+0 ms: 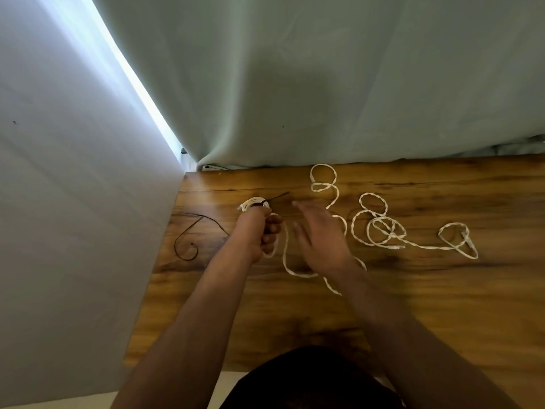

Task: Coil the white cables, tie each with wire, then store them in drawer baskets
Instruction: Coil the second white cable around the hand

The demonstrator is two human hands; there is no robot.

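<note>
Left hand (259, 231) first: its fingers are curled tight round a strand of the loose white cable (285, 255), with the knuckles turned toward the far edge of the wooden table (442, 305). Just beyond those knuckles sits a small coiled bundle (254, 203) of white cable. It touches my fingertips or nearly so, and I cannot tell whether I actually hold it. A dark tie wire (278, 197) is wrapped across the bundle, and one thin end sticks out to the right.

My right hand (320, 240) hovers beside the left with the fingers spread straight, gripping nothing. It is blurred, so I cannot say whether it touches the cable beneath it.

From my left fist the loose white cable drops toward me in a long loop. It passes under my right wrist and comes out past the right hand, snaking up to two rounded loops near the table's far edge.

To the right, apart from both hands, a second white cable (383, 228) lies in a tangle of overlapping loops. One strand trails farther right to a last loop with a connector on it.

A spare dark wire (188, 259) lies curled near the table's left edge, left of my left forearm.

A pale green curtain (324, 84) hangs behind the table, and a white wall (59, 202) runs along its left side.
</note>
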